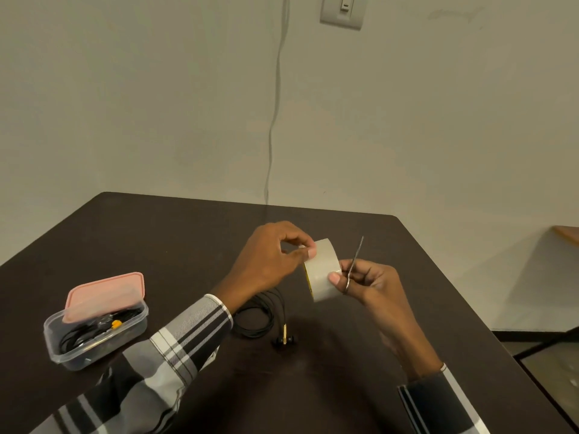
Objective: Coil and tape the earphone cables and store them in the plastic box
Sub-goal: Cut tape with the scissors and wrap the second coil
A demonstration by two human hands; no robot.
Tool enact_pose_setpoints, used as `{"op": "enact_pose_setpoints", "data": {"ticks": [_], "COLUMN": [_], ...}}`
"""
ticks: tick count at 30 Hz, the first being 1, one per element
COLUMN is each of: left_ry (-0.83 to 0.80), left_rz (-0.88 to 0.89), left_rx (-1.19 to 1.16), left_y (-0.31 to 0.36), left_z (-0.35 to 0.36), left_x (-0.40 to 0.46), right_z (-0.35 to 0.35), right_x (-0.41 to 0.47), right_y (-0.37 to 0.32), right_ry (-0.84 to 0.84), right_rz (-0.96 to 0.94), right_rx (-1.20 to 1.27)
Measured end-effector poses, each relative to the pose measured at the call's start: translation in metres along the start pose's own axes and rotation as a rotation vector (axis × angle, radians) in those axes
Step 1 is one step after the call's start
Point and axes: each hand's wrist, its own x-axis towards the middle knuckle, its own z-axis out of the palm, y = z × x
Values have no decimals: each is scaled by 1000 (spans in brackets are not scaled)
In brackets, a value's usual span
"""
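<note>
One tape roll — one plastic box

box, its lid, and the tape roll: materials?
Box: clear glossy plastic, since the cables show through its wall. Lid: translucent pink plastic, matte-looking. Tape roll: pale, slightly shiny film, probably plastic packing tape.

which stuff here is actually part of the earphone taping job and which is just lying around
Part of the job:
tape roll, held by left hand and right hand
scissors in the right hand
coiled black earphone cable on the table
plastic box with pink lid

Just there:
wall switch
wall cable
</note>
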Motion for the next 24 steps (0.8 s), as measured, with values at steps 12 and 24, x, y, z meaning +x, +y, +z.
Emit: {"op": "enact_pose_setpoints", "data": {"ticks": [12, 24], "left_ry": [-481, -395], "left_rz": [-67, -124], "left_rx": [39, -16], "left_y": [-3, -8], "left_z": [-27, -21], "left_x": [11, 4], "right_z": [-16, -19], "right_x": [1, 1], "right_y": [1, 2], "right_ry": [-145, -169], "right_rz": [36, 50], "right_rx": [-152, -198]}}
